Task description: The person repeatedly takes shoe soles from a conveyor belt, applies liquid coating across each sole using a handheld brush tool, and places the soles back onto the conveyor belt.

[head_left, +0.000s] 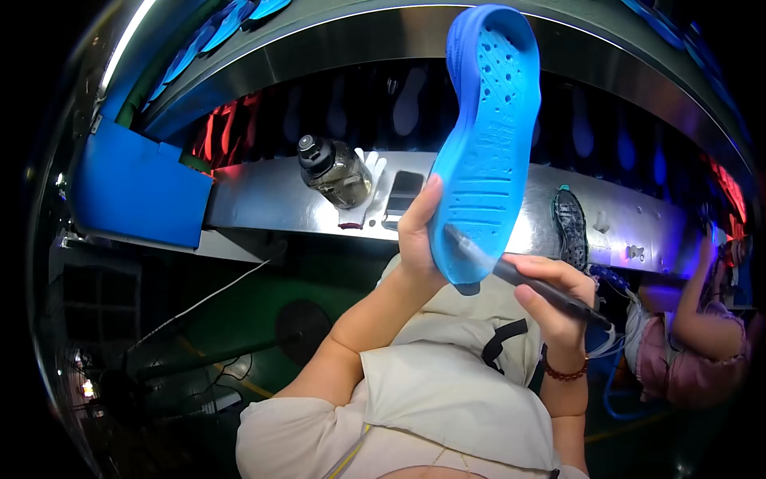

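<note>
A blue shoe sole [487,152] with small holes near its top end and ridges across its lower half is held up in front of me. My left hand [420,231] grips its lower left edge, thumb on the side. In my right hand [558,299] is a dark pen-like tool [550,295], its pale, blurred front part against the lower part of the sole. Whether its tip touches the surface cannot be made out. The fingers of my right hand are closed around the tool.
On the metal ledge [263,195] are a dark bottle [335,172], a white glove [371,180], a phone-like dark object [404,195] and a black patterned sole [569,227]. A blue box [140,188] stands left. Another person [694,343] is at the right.
</note>
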Demonstrator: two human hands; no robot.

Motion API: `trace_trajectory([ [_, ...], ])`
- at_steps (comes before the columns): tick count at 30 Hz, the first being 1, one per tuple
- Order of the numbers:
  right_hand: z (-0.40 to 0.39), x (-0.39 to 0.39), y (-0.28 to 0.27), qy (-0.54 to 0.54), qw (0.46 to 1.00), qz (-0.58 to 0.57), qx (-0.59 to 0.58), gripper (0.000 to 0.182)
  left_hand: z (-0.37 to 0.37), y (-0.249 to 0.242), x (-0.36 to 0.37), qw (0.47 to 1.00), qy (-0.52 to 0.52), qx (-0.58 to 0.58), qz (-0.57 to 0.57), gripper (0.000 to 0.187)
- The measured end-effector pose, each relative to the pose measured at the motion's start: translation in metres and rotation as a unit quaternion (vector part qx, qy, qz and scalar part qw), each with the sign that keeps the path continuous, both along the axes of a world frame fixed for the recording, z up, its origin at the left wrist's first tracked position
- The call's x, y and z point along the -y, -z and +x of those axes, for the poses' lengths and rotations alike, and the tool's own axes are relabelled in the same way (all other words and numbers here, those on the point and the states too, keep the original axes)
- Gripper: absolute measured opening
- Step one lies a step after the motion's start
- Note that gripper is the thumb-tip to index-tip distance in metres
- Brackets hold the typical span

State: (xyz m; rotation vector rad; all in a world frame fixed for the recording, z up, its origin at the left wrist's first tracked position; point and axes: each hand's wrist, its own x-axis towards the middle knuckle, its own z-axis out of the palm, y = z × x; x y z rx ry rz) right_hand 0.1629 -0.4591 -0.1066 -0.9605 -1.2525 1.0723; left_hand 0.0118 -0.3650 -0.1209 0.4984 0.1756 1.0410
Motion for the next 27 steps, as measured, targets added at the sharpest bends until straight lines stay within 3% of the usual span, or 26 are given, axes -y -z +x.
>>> trace_trajectory([
  [2, 0.010, -0.002, 0.000, -0.065, 0.995, 0.006, -0.076, 0.018, 0.000, 0.000, -0.002, 1.000, -0.013, 0.012, -0.001, 0.056],
  [4, 0.004, -0.006, -0.002, 0.043, 0.998, 0.041, 0.000, 0.017, 0.001, -0.001, -0.004, 0.999, -0.022, 0.025, 0.000, 0.055],
  [8, 0.001, -0.007, -0.012, -0.054, 0.986, 0.124, 0.093, 0.020, 0.003, -0.005, -0.011, 0.999, -0.036, 0.021, -0.013, 0.054],
  [10, 0.012, -0.008, -0.007, -0.046, 0.996, 0.055, -0.045, 0.020, 0.003, -0.006, -0.011, 0.999, -0.037, 0.018, -0.005, 0.054],
  [12, 0.021, -0.021, -0.010, 0.009, 0.990, 0.103, 0.099, 0.019, 0.000, -0.004, -0.016, 1.000, -0.022, 0.017, 0.004, 0.053],
  [13, 0.022, -0.023, -0.013, -0.065, 0.991, 0.082, 0.085, 0.019, -0.001, -0.004, -0.019, 0.999, -0.006, 0.039, 0.001, 0.053],
  [14, 0.026, -0.027, -0.017, -0.115, 0.972, 0.135, 0.151, 0.020, -0.002, -0.003, -0.021, 0.998, 0.011, 0.060, -0.002, 0.053],
  [16, 0.026, -0.026, -0.018, -0.088, 0.990, 0.083, 0.071, 0.019, -0.003, -0.003, -0.025, 0.999, 0.008, 0.036, 0.009, 0.053],
  [18, 0.022, -0.030, -0.015, -0.055, 0.981, 0.139, 0.124, 0.018, -0.005, -0.007, -0.029, 0.998, 0.045, 0.030, -0.011, 0.053],
  [20, 0.014, -0.025, -0.019, -0.140, 0.964, 0.144, 0.175, 0.017, -0.005, -0.011, -0.035, 0.995, 0.081, 0.049, -0.018, 0.053],
  [22, 0.012, -0.021, -0.027, -0.221, 0.937, 0.167, 0.210, 0.020, -0.009, -0.004, -0.042, 0.982, 0.155, 0.031, -0.099, 0.062],
  [24, 0.023, -0.024, -0.026, -0.141, 0.969, 0.159, 0.125, 0.019, -0.013, -0.006, -0.042, 0.983, 0.146, -0.031, -0.109, 0.056],
  [25, 0.028, -0.029, -0.029, -0.107, 0.950, 0.174, 0.236, 0.018, -0.015, -0.012, -0.040, 0.976, 0.161, -0.114, -0.091, 0.051],
  [27, 0.027, -0.035, -0.022, -0.189, 0.936, 0.128, 0.269, 0.019, -0.020, -0.026, -0.038, 0.939, 0.222, -0.253, -0.065, 0.038],
])
